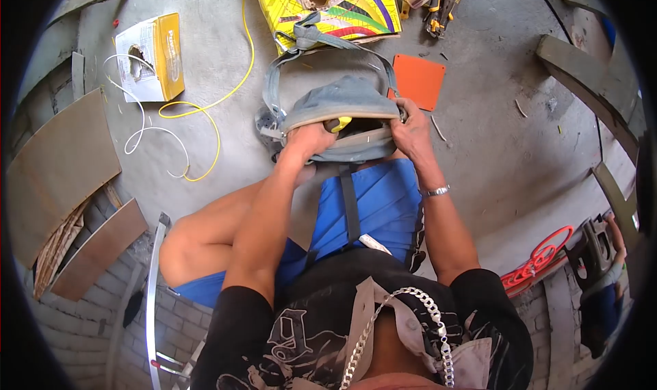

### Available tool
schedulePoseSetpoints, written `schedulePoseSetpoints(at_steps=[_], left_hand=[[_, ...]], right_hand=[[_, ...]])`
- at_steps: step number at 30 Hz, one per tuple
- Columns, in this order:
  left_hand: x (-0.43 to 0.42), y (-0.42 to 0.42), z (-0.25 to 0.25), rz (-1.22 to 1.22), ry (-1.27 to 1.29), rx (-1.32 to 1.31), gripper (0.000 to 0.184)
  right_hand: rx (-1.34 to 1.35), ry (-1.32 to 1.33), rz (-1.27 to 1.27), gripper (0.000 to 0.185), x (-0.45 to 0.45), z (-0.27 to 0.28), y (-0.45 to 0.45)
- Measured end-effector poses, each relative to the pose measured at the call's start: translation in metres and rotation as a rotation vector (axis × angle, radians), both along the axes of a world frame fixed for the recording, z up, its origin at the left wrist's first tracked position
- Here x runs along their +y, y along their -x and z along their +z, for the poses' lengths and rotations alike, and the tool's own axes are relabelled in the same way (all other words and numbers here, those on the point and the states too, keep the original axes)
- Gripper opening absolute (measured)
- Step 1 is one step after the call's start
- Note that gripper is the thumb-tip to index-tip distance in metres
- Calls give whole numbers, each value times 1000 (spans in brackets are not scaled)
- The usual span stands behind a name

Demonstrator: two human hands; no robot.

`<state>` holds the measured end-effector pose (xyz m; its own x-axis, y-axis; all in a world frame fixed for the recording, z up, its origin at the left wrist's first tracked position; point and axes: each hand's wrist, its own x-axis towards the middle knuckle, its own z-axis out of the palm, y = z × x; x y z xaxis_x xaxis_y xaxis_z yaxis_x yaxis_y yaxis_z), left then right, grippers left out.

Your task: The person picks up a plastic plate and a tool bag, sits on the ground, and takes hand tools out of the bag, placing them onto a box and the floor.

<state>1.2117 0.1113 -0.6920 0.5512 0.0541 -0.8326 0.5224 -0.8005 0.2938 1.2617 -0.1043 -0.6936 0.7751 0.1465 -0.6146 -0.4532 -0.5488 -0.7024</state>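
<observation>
A worn grey-blue fabric bag with a strap looped out behind it rests before me, its mouth unzipped and facing me. My right hand pinches the right side of the bag's opening. Into the left side of that opening reaches my left hand, with most of its fingers hidden in the bag. Close to its fingertips shows a small yellow thing, too little of it visible to name. Whether the left hand grips it cannot be seen.
A yellow patterned box stands behind the bag, with pliers to its right. An orange square plate lies on the concrete floor. Left are a white-and-yellow box and loose yellow cable. Red hose and another person are at right.
</observation>
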Motion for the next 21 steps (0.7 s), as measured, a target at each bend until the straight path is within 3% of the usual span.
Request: schedulePoseSetpoints(at_steps=[2, 6, 9, 13, 17, 19, 21], left_hand=[[3, -3, -2, -21, 50, -65, 51], [7, -4, 10, -63, 172, -104, 52], [10, 2, 13, 15, 189, -311, 47], [7, -11, 26, 33, 274, -121, 39], [11, -5, 20, 73, 356, -97, 38], [11, 1, 21, 165, 447, -187, 38], [12, -1, 22, 154, 463, -141, 40]], right_hand=[[-80, 136, -36, 31, 7, -15, -4], [-170, 33, 33, 31, 21, -24, -9], [-196, 68, 13, 33, 25, -17, -12], [-288, 140, -180, 35, 32, -23, -13], [-223, 90, -88, 31, 30, -45, -17], [15, 13, 37, 31, 28, -51, -20], [-68, 3, 10, 33, 26, -50, -18]])
